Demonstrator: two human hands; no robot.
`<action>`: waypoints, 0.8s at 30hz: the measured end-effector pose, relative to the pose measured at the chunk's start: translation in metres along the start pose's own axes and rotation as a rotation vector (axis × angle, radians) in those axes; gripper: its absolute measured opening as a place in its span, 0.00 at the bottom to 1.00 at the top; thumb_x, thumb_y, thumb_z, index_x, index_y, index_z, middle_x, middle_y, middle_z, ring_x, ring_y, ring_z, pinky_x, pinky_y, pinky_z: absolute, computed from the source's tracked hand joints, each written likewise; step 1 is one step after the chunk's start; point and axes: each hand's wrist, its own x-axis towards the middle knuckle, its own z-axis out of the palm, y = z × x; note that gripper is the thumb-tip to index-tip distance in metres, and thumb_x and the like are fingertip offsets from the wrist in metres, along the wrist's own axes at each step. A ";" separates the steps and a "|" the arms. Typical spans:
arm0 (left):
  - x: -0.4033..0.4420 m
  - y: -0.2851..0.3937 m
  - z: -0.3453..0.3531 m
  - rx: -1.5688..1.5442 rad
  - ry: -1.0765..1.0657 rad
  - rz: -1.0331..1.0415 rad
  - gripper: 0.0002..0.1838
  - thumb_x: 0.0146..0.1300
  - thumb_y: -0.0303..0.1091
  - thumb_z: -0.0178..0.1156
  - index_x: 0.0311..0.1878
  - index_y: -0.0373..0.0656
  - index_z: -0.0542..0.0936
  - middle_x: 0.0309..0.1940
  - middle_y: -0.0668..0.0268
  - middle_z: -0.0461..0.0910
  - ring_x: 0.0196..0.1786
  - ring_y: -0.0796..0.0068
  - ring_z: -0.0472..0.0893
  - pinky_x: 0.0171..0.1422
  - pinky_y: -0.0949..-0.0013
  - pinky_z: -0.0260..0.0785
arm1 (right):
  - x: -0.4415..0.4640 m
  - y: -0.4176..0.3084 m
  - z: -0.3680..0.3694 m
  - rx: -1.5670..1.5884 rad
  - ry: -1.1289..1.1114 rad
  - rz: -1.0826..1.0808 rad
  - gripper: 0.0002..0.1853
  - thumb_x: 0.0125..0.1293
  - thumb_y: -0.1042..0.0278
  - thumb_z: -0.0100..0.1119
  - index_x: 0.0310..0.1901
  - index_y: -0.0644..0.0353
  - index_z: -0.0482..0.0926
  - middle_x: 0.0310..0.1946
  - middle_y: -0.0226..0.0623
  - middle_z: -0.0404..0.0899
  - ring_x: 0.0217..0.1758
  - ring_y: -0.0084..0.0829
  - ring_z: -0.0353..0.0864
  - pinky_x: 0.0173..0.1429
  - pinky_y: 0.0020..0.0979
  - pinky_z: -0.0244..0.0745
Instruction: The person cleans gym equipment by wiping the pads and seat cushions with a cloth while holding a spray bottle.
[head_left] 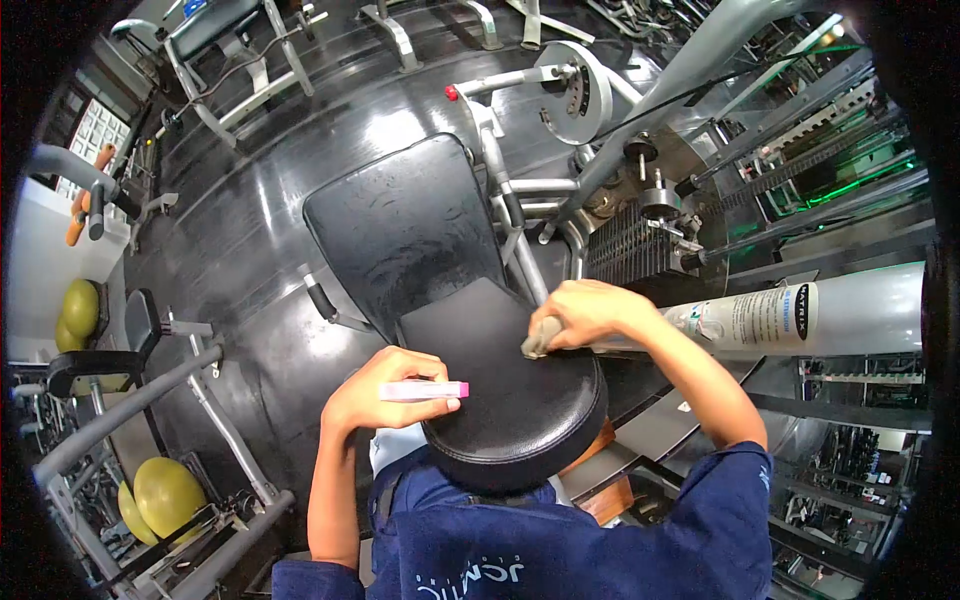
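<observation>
My left hand [385, 390] is closed around a small white and pink object [424, 391], at the left edge of a black padded backrest [510, 400]. My right hand [580, 320] grips a crumpled greyish cloth [542, 338], which touches the right part of the same pad. Beyond the backrest lies the wide black seat pad [405, 220] of the machine, with faint marks or streaks on its surface.
A grey tube with a label [800, 312] runs off to the right. Ahead right stand a weight stack [630, 245] and a round silver plate [590, 95]. A handle [322, 298] juts out left of the seat. Yellow-green balls [168, 498] sit at the lower left.
</observation>
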 end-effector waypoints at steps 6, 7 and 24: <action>-0.006 -0.003 0.000 -0.015 0.008 -0.028 0.11 0.59 0.36 0.72 0.30 0.39 0.82 0.23 0.65 0.78 0.25 0.74 0.77 0.31 0.68 0.66 | 0.013 -0.041 0.014 0.154 -0.091 -0.267 0.17 0.57 0.62 0.67 0.49 0.51 0.88 0.47 0.37 0.88 0.50 0.42 0.87 0.57 0.38 0.80; -0.008 -0.006 -0.001 -0.009 0.011 -0.026 0.12 0.59 0.38 0.72 0.29 0.40 0.82 0.22 0.65 0.78 0.24 0.74 0.77 0.30 0.68 0.66 | 0.005 -0.053 0.006 0.258 -0.195 -0.260 0.18 0.56 0.64 0.67 0.50 0.53 0.88 0.48 0.37 0.88 0.50 0.40 0.87 0.58 0.36 0.79; -0.034 -0.028 0.002 -0.129 0.010 -0.093 0.14 0.61 0.39 0.72 0.28 0.40 0.82 0.20 0.67 0.76 0.23 0.81 0.72 0.29 0.69 0.63 | 0.024 -0.089 0.011 0.256 -0.201 -0.317 0.20 0.55 0.64 0.68 0.52 0.50 0.87 0.48 0.36 0.89 0.50 0.41 0.87 0.58 0.37 0.80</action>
